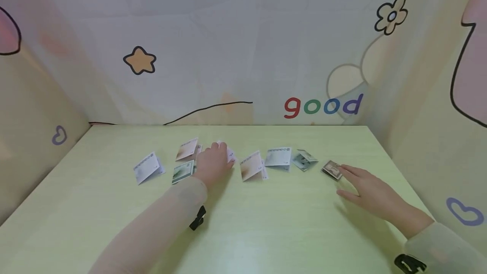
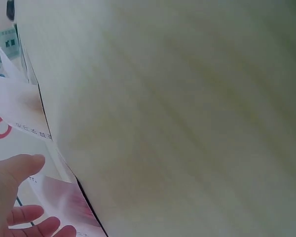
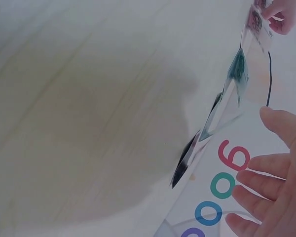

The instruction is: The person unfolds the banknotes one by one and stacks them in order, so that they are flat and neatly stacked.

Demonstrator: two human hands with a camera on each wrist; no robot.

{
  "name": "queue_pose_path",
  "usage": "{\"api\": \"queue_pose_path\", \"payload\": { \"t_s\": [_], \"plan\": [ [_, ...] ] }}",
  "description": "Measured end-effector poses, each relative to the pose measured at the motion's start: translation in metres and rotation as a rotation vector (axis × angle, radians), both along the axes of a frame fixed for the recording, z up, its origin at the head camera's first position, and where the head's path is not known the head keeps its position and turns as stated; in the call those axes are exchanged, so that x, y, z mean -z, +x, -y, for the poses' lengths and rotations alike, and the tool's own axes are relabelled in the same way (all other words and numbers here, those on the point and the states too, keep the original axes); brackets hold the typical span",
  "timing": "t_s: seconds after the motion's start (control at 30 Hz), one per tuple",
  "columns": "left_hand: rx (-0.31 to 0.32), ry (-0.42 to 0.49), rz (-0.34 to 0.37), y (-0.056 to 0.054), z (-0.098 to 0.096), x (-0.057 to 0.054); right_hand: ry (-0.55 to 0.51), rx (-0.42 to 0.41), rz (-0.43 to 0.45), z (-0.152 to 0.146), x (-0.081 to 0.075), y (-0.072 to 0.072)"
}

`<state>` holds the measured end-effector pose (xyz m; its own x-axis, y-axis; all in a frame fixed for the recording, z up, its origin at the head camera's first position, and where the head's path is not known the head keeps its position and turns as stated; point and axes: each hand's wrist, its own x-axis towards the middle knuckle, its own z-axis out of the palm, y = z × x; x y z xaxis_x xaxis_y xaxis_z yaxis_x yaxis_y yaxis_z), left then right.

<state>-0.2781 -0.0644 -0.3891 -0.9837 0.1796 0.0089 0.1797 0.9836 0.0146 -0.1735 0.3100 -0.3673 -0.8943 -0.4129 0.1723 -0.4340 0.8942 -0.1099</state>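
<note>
The fingers of the left hand (image 1: 213, 163) are loosely bent with the thumb parted from them, at a folded pink note (image 1: 231, 154); whether they touch it, I cannot tell. A folded green note (image 1: 182, 172) stands left of these fingers, a brownish-pink one (image 1: 251, 166) to their right. The right hand (image 1: 369, 189) has nearly straight fingers gripping nothing, a small brown note (image 1: 332, 170) just at their tips, contact unclear.

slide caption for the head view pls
Left hand among folded banknotes on a pale table; right hand at the rightmost note
</note>
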Motion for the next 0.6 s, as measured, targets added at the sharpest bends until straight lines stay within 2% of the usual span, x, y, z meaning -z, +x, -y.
{"api": "queue_pose_path", "payload": {
  "t_s": [0.3, 0.47, 0.6],
  "plan": [
    [0.029, 0.080, 0.005, 0.001, 0.006, 0.003, 0.006, 0.018, 0.052, 0.004, 0.001, 0.002],
    [0.001, 0.105, -0.036, 0.001, 0.011, -0.003, 0.005, 0.032, 0.068, 0.005, -0.001, 0.000],
    [-0.029, 0.172, -0.059, 0.001, 0.020, -0.009, -0.010, 0.026, 0.070, 0.009, -0.002, -0.001]
  ]
}}
